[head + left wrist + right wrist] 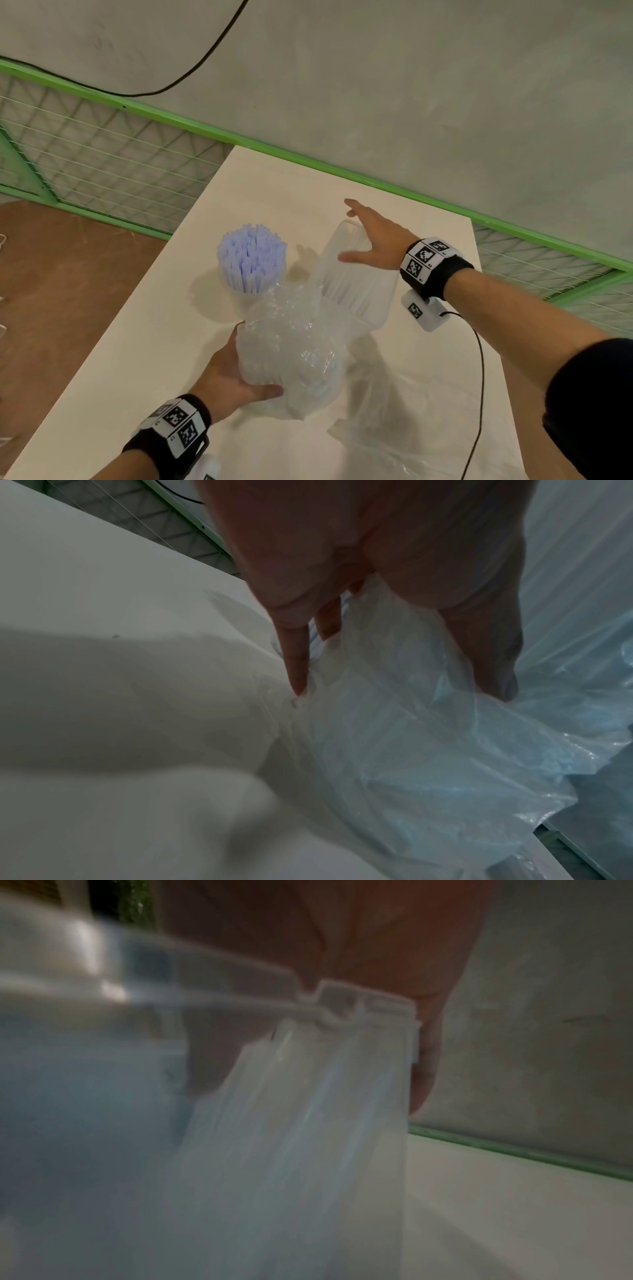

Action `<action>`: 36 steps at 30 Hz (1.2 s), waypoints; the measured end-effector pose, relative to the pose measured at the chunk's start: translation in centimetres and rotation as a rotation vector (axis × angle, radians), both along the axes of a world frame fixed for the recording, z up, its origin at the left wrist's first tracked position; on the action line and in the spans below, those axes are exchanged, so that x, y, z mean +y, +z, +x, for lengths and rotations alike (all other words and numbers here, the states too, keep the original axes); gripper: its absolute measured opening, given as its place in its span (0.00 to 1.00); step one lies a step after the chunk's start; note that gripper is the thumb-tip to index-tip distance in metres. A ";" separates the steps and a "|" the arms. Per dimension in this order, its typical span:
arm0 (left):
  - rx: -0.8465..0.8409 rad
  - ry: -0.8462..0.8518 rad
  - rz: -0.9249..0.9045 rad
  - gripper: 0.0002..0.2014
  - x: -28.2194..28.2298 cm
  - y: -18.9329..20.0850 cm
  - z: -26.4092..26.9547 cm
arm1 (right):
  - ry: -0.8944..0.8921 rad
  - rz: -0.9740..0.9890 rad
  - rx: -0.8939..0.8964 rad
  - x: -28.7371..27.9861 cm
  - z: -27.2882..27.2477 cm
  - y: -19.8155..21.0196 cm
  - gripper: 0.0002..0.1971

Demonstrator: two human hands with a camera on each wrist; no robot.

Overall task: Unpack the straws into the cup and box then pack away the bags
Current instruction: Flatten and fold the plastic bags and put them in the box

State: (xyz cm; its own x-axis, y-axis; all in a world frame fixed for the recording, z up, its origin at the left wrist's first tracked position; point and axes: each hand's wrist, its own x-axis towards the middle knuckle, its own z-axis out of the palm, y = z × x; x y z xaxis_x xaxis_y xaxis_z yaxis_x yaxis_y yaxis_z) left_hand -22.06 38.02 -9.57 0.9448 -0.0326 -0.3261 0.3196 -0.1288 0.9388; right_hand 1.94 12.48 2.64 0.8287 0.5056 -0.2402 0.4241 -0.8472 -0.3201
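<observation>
- Reaching across the white table [178,342], the right hand [371,236] stretches forward with its fingers spread and nearly straight, the wrist band [433,265] behind it.
- The right hand lies against the raised far end of the clear box [356,274]; the right wrist view shows a fingertip [426,1074] past the box's rim, but whether the fingers curl round that rim cannot be told through the blur.
- The box is tilted, its far end lifted and its near end lower toward the table, with pale straws visible through its wall.
- The left hand [227,377] comes in from the near edge, palm up and to the right, fingers curled under and thumb along the front of a crumpled clear bag [291,359], which it grips.
- In the left wrist view the fingers [294,656] press into the bag's [411,723] wrinkled film.
- The bag's upper part rises to touch the lower end of the box and partly hides it.
- A cup [239,298] packed with upright lavender straws [251,257] stands just left of the box, behind the bag.
- Another flat bag [411,428] lies on the table near the right forearm, beside a black cable [479,394].
- A green rail [308,164] runs behind the table.
</observation>
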 end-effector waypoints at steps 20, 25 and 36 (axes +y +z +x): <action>0.018 -0.007 0.051 0.53 -0.1 0.2 0.1 | 0.049 0.019 -0.131 1.5 0.2 -1.1 0.25; 0.017 -0.007 0.065 0.55 0.0 0.0 0.0 | 0.116 -0.178 -0.247 1.8 -1.3 0.2 0.32; -0.014 -0.020 0.137 0.49 -0.3 -0.2 0.0 | 0.053 0.512 0.016 0.1 -20.2 2.4 0.52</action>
